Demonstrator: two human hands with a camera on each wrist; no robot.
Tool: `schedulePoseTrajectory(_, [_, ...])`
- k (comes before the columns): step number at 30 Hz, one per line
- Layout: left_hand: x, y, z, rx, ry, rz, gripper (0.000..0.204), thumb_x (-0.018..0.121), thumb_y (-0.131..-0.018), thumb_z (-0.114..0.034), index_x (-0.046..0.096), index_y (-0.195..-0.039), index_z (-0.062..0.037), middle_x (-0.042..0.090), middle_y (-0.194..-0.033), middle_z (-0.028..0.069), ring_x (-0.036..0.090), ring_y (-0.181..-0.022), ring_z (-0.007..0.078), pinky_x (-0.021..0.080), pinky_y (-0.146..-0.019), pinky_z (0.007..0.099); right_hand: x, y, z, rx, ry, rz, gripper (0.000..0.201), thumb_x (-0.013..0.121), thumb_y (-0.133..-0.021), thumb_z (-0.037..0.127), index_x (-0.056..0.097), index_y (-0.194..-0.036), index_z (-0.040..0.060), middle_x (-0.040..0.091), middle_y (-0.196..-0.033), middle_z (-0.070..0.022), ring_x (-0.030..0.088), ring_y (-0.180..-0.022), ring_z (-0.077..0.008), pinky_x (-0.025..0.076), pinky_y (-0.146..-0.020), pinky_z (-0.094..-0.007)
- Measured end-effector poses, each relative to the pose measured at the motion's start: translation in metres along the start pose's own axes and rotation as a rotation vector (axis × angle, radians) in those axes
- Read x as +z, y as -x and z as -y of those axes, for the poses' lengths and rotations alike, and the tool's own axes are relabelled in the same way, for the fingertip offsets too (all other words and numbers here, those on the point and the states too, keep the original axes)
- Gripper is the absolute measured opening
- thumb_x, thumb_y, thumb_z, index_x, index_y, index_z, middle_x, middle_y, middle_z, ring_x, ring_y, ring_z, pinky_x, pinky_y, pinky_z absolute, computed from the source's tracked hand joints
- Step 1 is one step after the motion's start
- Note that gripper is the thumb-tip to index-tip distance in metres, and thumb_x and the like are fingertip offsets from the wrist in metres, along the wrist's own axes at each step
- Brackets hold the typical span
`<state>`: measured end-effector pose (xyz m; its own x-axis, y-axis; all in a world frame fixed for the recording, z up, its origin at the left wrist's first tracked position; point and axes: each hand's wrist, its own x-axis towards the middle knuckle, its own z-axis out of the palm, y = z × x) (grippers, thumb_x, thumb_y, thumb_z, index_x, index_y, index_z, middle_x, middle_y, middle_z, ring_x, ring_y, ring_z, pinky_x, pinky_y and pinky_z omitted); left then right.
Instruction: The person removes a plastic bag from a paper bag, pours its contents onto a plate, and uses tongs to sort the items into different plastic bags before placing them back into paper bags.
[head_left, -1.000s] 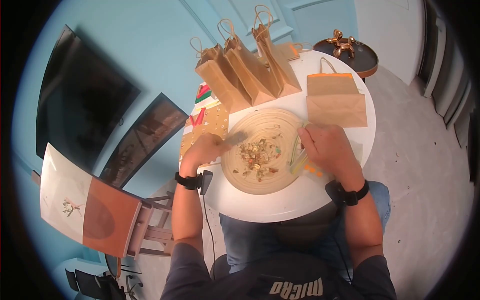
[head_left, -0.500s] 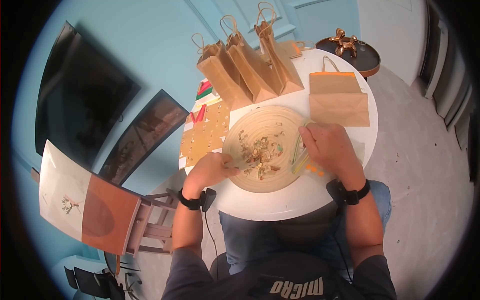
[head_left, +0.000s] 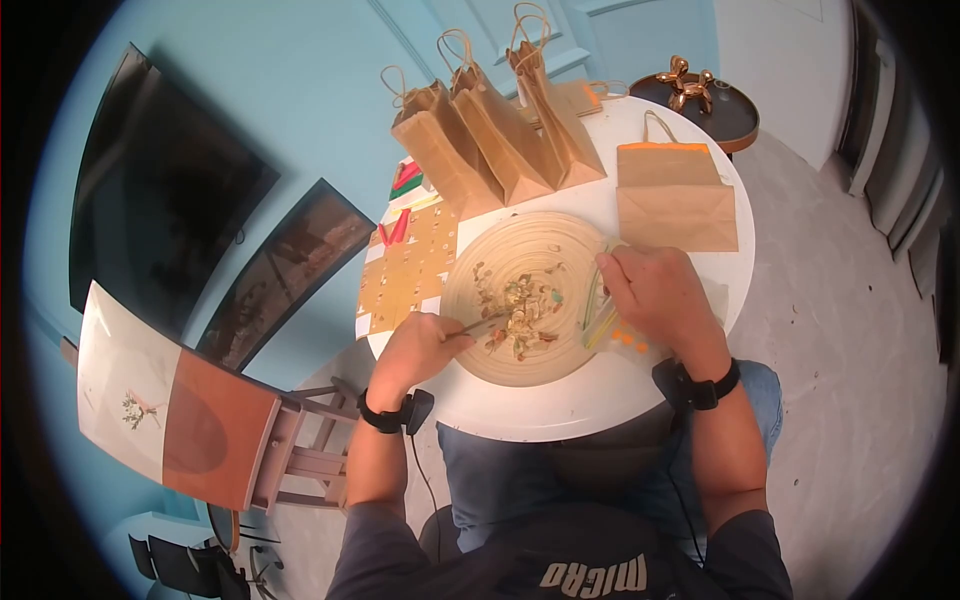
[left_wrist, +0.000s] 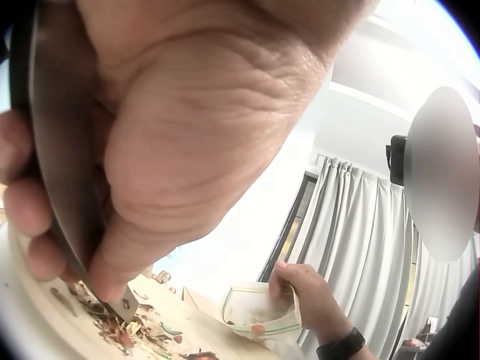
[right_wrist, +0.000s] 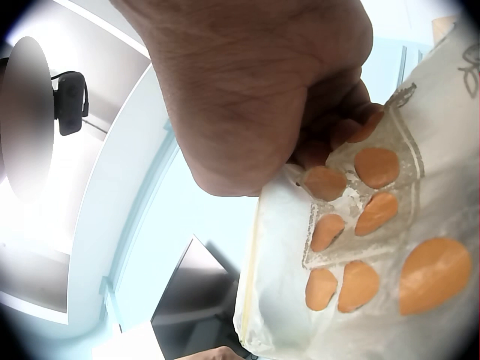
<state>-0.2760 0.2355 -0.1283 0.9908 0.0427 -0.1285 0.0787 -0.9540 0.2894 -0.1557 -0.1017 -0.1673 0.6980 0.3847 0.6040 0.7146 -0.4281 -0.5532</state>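
Observation:
The left hand (head_left: pixel 415 350) grips a flat metal tool (left_wrist: pixel 64 142), its fingers curled round it. The tool's tip touches a heap of dried petals and bits (head_left: pixel 522 305) on a round ridged wooden plate (head_left: pixel 480 245). At the plate's right side, the right hand (head_left: pixel 660 295) pinches the edge of a translucent zip bag (right_wrist: pixel 285 247) printed with orange spots. In the left wrist view the bag's mouth (left_wrist: pixel 259 304) stands open over the plate's far side.
Three upright paper bags (head_left: pixel 505 150) stand at the table's back, a paper bag with an orange edge (head_left: pixel 677 200) at the back right. Patterned paper (head_left: pixel 410 265) with red pieces (head_left: pixel 396 228) lies left. A side table (head_left: pixel 730 115) holds a balloon-dog figure.
The left hand has come down and slightly right, toward the plate's near left edge, with its tool now at the heap. The heap's left part has shifted toward the middle. The right hand has barely moved.

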Motion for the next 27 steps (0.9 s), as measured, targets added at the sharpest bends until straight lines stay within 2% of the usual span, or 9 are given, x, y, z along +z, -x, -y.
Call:
schedulePoseTrajectory(3, [-0.004,0.002,-0.002,-0.015,0.073,-0.026,0.021,0.083,-0.097,-0.021,0.084,-0.102,-0.0004,0.071,-0.078,0.0246,0.069,-0.070,0.0387,0.054,-0.070,0.0457,0.000,0.000,0.000,0.001,-0.003,-0.001,0.041,0.064,-0.111,0.024,0.070,-0.077,0.0014,0.069,-0.070,-0.0226,0.069,-0.065,-0.0428,0.055,-0.065,-0.0508])
schedulePoseTrajectory(6, [-0.011,0.002,-0.013,-0.039,0.039,-0.070,0.027,0.090,-0.096,-0.025,0.087,-0.108,-0.0010,0.070,-0.072,0.0210,0.063,-0.064,0.0272,0.052,-0.065,0.0422,0.000,0.000,0.000,0.003,0.000,0.000,0.041,0.064,-0.111,0.024,0.070,-0.077,0.0017,0.069,-0.070,-0.0224,0.069,-0.065,-0.0426,0.054,-0.065,-0.0509])
schedulePoseTrajectory(9, [-0.010,0.004,-0.009,-0.049,-0.059,-0.089,0.033,0.092,-0.093,-0.029,0.087,-0.112,-0.0014,0.073,-0.074,0.0216,0.071,-0.068,0.0292,0.054,-0.066,0.0430,0.000,0.001,0.000,0.008,-0.002,-0.001,0.041,0.064,-0.111,0.024,0.070,-0.076,0.0019,0.069,-0.070,-0.0222,0.069,-0.065,-0.0423,0.054,-0.064,-0.0510])
schedulePoseTrajectory(12, [-0.012,0.011,-0.014,-0.136,-0.097,-0.008,0.036,0.092,-0.092,-0.029,0.087,-0.115,-0.0015,0.075,-0.076,0.0211,0.076,-0.072,0.0306,0.056,-0.068,0.0428,-0.001,0.001,0.000,0.007,0.002,-0.003,0.041,0.064,-0.111,0.024,0.070,-0.076,0.0019,0.069,-0.070,-0.0223,0.069,-0.065,-0.0422,0.055,-0.065,-0.0510])
schedulePoseTrajectory(21, [0.001,0.010,-0.002,0.013,-0.035,-0.113,0.018,0.086,-0.095,-0.017,0.085,-0.098,0.0003,0.065,-0.068,0.0210,0.062,-0.061,0.0326,0.050,-0.064,0.0445,-0.001,0.002,-0.001,0.000,0.010,-0.010,0.041,0.065,-0.110,0.023,0.070,-0.076,0.0011,0.068,-0.070,-0.0230,0.069,-0.064,-0.0425,0.055,-0.065,-0.0513])
schedulePoseTrajectory(24, [-0.008,0.011,-0.013,-0.033,-0.042,-0.084,0.020,0.084,-0.094,-0.021,0.087,-0.100,-0.0022,0.074,-0.079,0.0251,0.074,-0.076,0.0428,0.058,-0.073,0.0471,-0.001,0.002,-0.002,0.001,0.012,-0.006,0.040,0.065,-0.109,0.023,0.070,-0.076,0.0010,0.068,-0.070,-0.0230,0.069,-0.064,-0.0425,0.055,-0.064,-0.0514])
schedulePoseTrajectory(27, [-0.013,0.009,-0.020,-0.057,-0.038,-0.068,0.024,0.084,-0.094,-0.024,0.085,-0.099,-0.0005,0.073,-0.079,0.0255,0.073,-0.076,0.0432,0.057,-0.073,0.0474,-0.002,0.001,-0.001,-0.005,0.021,-0.001,0.040,0.065,-0.109,0.022,0.070,-0.076,0.0009,0.068,-0.070,-0.0232,0.069,-0.065,-0.0426,0.055,-0.064,-0.0515])
